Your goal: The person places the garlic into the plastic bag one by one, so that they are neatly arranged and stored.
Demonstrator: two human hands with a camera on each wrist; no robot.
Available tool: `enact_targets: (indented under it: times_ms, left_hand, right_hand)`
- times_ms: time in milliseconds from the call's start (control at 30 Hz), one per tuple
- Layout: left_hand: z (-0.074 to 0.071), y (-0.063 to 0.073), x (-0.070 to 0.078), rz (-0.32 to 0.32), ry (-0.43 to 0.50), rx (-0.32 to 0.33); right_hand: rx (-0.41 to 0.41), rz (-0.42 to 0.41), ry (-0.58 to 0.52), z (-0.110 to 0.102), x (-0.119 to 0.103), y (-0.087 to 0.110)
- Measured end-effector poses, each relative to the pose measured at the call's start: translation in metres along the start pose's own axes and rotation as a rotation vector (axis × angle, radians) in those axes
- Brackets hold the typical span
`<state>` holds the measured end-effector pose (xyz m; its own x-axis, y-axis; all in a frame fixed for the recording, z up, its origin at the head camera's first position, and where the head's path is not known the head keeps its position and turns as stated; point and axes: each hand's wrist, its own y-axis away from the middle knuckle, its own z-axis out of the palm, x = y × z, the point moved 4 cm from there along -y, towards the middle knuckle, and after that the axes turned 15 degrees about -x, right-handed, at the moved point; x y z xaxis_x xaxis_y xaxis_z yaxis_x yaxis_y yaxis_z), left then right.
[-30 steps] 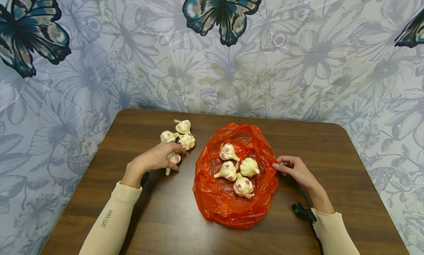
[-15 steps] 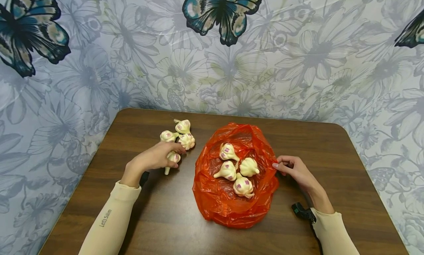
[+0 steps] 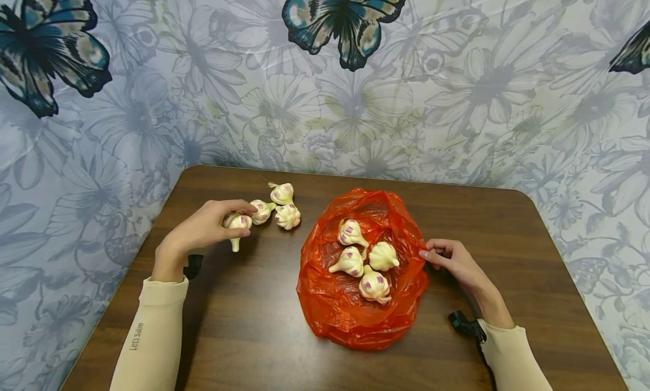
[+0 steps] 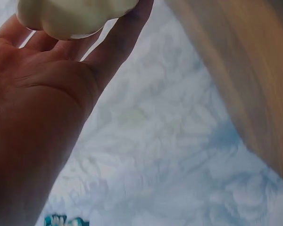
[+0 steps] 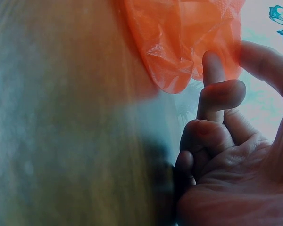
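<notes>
In the head view my left hand (image 3: 205, 226) grips a garlic bulb (image 3: 237, 223) between thumb and fingers, its stem pointing down. The left wrist view has the pale underside of that garlic bulb (image 4: 73, 19) at the top. Just right of it, several purple-streaked bulbs lie in a cluster, among them a garlic bulb (image 3: 288, 216). My right hand (image 3: 464, 272) pinches the right edge of a red plastic bag (image 3: 330, 317), which is spread wide. Inside rest several bulbs, one garlic bulb (image 3: 374, 285) nearest the front. The right wrist view has the bag (image 5: 174, 52) at the fingertips.
Everything stands on a brown wooden table (image 3: 254, 334) with rounded back corners. A wall covering (image 3: 244, 126) with flowers and butterflies rises behind it. A small black camera (image 3: 463, 325) sits at the right wrist.
My left hand has lifted its garlic bulb and moved left and away from the body, off the spot near the cluster. The right hand and the bag stay as they were.
</notes>
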<state>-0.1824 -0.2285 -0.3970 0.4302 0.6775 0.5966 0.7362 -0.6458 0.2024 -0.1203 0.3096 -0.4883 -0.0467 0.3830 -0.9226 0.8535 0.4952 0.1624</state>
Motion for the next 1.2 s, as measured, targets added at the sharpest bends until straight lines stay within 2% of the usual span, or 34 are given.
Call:
enact_targets:
  times_ms: [200, 300, 433, 700, 867, 1200]
  left_hand:
    - [-0.016, 0.02, -0.007, -0.038, -0.029, 0.067]
    - [-0.021, 0.025, -0.007, -0.043, -0.036, 0.095]
    - [-0.023, 0.026, -0.008, -0.041, -0.03, 0.093]
    - [-0.021, 0.023, -0.011, -0.045, -0.041, 0.079]
    - [-0.021, 0.02, -0.005, -0.034, -0.024, 0.078]
    - [-0.015, -0.007, 0.013, 0.011, 0.015, 0.053]
  right_hand:
    - [0.007, 0.004, 0.0, 0.0, 0.0, 0.0]
    - [0.012, 0.013, -0.004, 0.0, 0.001, 0.0]
    - [0.017, 0.015, -0.005, 0.0, 0.003, 0.0]
    - [0.009, 0.012, -0.006, 0.002, 0.0, 0.001]
    - [0.004, 0.01, 0.001, 0.001, 0.0, 0.001]
    - [0.012, 0.013, -0.011, 0.0, 0.001, 0.0]
